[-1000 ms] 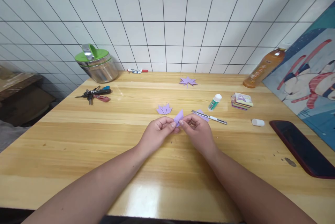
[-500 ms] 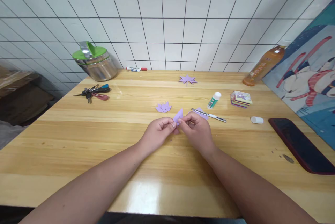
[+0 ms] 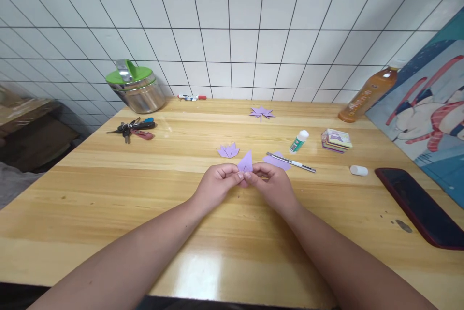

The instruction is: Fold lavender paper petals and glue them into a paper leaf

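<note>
Between both hands I hold a small folded piece of purple paper (image 3: pixel 245 161), its pointed tip upward. My left hand (image 3: pixel 220 183) pinches its lower left side, and my right hand (image 3: pixel 271 183) pinches the lower right, the thumbs close together at its base. Just behind my left hand lies a purple folded-paper fan of several points (image 3: pixel 228 150). Beyond my right hand a utility knife (image 3: pixel 292 162) rests across a flat sheet of purple paper (image 3: pixel 277 160). Farther back is a purple paper leaf shape (image 3: pixel 262 112) with a short stem.
A glue stick (image 3: pixel 299 141), its white cap (image 3: pixel 358 170), a paper stack (image 3: pixel 336 140), a phone (image 3: pixel 422 207) and a drink bottle (image 3: pixel 368 95) stand or lie right. Keys (image 3: pixel 135 128), a green-lidded steel pot (image 3: pixel 137 88) and markers (image 3: pixel 192 97) are left, near the tiled wall.
My right fingers have shifted down along the purple paper, and its front now faces me more fully, the tip still up. The whole view has moved slightly.
</note>
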Available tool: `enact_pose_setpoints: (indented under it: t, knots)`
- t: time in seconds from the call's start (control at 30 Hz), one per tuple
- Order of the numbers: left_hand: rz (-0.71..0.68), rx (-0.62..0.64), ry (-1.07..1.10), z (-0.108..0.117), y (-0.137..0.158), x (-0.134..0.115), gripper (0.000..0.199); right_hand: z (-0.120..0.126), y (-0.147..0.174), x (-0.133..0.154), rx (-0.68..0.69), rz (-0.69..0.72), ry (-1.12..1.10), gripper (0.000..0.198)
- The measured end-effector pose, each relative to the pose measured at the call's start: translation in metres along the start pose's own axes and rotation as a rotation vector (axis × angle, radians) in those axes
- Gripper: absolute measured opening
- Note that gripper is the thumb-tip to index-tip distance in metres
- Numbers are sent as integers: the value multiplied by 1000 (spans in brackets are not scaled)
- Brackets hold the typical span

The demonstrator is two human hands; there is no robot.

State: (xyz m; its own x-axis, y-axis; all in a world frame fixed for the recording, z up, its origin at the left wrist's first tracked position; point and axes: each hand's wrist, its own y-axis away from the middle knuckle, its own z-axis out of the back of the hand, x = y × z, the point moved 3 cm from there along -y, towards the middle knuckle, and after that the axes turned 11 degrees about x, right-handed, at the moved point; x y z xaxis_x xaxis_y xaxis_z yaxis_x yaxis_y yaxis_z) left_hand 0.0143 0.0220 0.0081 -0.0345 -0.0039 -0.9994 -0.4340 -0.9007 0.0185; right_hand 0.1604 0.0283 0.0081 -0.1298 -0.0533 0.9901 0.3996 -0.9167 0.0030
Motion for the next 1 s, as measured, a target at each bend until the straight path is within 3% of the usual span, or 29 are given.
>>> enact_pose_setpoints:
  t: [0.13, 0.43, 0.67, 0.77, 0.9, 1.0]
  knots:
    - [5, 11, -42, 1, -1, 0, 24, 3, -2, -5, -33, 12, 3, 24]
    - [1, 1, -62, -2, 0, -2, 22, 2, -3, -12, -47, 45, -236, 16]
    - [24, 39, 2, -4, -3, 3, 21, 1, -4, -14, -9, -34, -350, 22]
    - [57, 16, 4, -1, -2, 6, 22, 5, -5, -12, 17, -14, -187, 25]
    - [53, 52, -38, 0, -2, 8, 24, 14, -5, -3, 70, 76, 268, 28]
    - [37, 18, -92, 1, -2, 8, 23, 16, -3, -1, 71, 119, 408, 28]
